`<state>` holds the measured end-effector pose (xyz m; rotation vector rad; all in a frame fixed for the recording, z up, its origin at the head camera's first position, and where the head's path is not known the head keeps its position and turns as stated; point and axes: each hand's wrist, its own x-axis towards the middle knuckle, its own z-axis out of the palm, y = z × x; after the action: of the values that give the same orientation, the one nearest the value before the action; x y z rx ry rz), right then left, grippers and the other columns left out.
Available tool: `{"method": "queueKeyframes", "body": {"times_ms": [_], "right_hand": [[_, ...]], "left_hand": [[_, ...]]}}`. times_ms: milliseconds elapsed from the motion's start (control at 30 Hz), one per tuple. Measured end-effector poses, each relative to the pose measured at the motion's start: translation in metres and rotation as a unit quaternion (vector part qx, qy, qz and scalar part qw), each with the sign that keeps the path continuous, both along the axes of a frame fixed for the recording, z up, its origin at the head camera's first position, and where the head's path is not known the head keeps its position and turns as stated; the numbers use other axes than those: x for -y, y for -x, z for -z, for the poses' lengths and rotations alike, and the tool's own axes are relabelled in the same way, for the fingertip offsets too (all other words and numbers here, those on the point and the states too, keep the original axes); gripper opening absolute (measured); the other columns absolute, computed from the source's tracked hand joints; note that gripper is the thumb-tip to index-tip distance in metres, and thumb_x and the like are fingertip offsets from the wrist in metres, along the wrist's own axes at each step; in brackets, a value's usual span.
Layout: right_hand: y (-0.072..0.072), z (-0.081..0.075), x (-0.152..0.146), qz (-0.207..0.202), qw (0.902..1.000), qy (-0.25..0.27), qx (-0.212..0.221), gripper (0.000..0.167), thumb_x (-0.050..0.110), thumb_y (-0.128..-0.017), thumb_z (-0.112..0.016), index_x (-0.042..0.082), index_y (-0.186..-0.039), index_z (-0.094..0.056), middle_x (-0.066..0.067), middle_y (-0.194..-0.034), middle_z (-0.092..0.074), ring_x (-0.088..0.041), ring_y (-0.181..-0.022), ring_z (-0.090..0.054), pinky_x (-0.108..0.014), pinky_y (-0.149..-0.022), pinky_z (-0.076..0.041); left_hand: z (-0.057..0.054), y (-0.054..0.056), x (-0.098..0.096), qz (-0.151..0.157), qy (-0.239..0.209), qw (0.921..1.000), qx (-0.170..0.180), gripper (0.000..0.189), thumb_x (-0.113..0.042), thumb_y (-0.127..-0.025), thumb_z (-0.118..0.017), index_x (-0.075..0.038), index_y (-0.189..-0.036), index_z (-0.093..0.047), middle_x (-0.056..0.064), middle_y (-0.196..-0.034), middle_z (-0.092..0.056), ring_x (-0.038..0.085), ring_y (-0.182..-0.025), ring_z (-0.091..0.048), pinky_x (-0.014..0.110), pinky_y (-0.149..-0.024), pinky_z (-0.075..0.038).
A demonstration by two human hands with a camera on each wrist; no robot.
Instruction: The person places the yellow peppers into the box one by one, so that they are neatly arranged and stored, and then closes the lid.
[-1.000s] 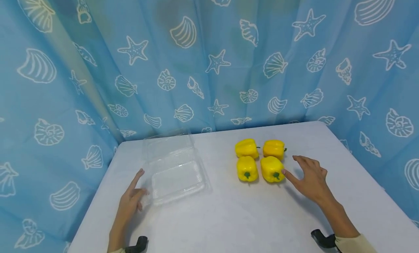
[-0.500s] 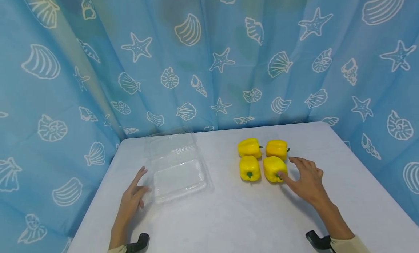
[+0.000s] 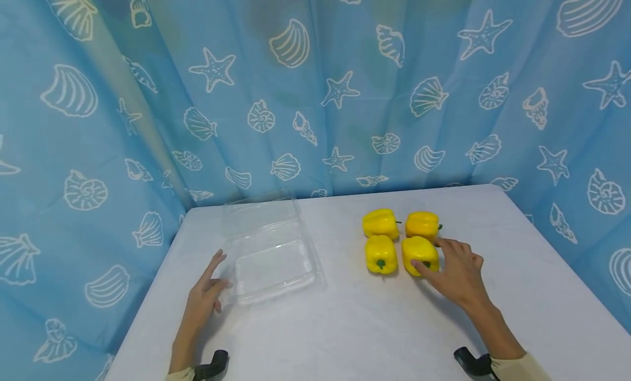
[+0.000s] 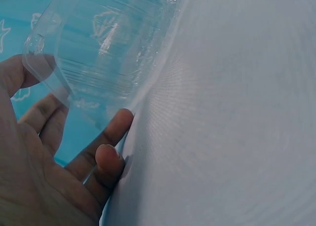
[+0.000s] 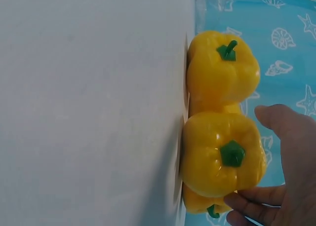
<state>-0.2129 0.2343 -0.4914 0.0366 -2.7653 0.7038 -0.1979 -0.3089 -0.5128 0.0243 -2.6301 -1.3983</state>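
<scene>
Looking at the right hand (image 3: 455, 269) here, has it actually got hold of anything?

Nah, doesn't look like it. Thumb and fingers are spread wide around the front right yellow pepper (image 3: 419, 250), and the right wrist view has a gap between thumb and pepper. The other fingertips overlap its edge, can't tell if they touch though

ok and where's that pepper sitting?

On the white tabletop (image 3: 345, 326), right of centre, part of a tight little two-by-two. Front left pepper (image 3: 380, 253) is just beside it, with the back left pepper (image 3: 379, 223) and back right pepper (image 3: 422, 225) behind. Green stems on all of them, front pair pointing towards the person

What about the left hand (image 3: 203, 296)?

Fingers loosely spread, not gripping anything that I can see. It's at the left edge of the clear plastic container (image 3: 276, 266), which lies with its two halves folded out. In the left wrist view a fingertip shows through the clear corner, but whether it's touching, no idea

And the backdrop?

Blue curtain (image 3: 315, 123) with white seashells and starfish all over it
</scene>
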Motion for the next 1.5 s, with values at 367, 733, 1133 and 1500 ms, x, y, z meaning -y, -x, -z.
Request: {"method": "queueKeyframes", "body": {"times_ms": [367,733,1133,1500], "right_hand": [[0.006,0.002,0.007,0.018,0.9995,-0.022,-0.011,0.089,0.060,-0.078,-0.076,-0.007,-0.132,-0.052,-0.030,-0.123,-0.052,-0.047,-0.114,-0.037,-0.062,-0.085,-0.027],[0.002,0.004,0.003,0.031,0.9969,0.072,-0.012,0.088,0.053,-0.082,-0.076,-0.010,-0.137,-0.047,-0.031,-0.129,-0.049,-0.047,-0.119,-0.034,-0.060,-0.086,-0.024],[0.004,-0.003,0.007,-0.010,0.9958,0.076,-0.049,0.081,0.045,-0.084,-0.077,-0.006,-0.139,-0.046,-0.029,-0.133,-0.046,-0.047,-0.123,-0.031,-0.061,-0.086,-0.022],[0.008,-0.011,0.012,-0.035,0.9907,0.098,-0.087,0.075,0.036,-0.083,-0.081,-0.003,-0.138,-0.048,-0.027,-0.133,-0.047,-0.046,-0.123,-0.033,-0.059,-0.085,-0.022]], "left_hand": [[0.007,0.000,0.002,-0.003,0.001,1.0000,0.001,0.056,-0.023,-0.101,-0.055,-0.031,-0.154,-0.039,-0.008,-0.160,-0.034,0.022,-0.047,-0.051,0.031,-0.046,-0.047],[0.011,0.001,0.001,0.008,-0.004,0.9999,-0.007,0.055,-0.023,-0.102,-0.055,-0.030,-0.154,-0.040,-0.011,-0.160,-0.032,0.022,-0.047,-0.052,0.031,-0.045,-0.047],[0.007,0.001,0.001,0.008,-0.008,0.9999,-0.009,0.055,-0.024,-0.102,-0.055,-0.030,-0.154,-0.040,-0.007,-0.160,-0.034,0.023,-0.047,-0.051,0.031,-0.046,-0.047],[0.004,0.003,0.004,0.001,-0.003,1.0000,-0.002,0.056,-0.025,-0.101,-0.056,-0.033,-0.154,-0.039,-0.012,-0.160,-0.032,0.024,-0.049,-0.052,0.031,-0.046,-0.047]]}}
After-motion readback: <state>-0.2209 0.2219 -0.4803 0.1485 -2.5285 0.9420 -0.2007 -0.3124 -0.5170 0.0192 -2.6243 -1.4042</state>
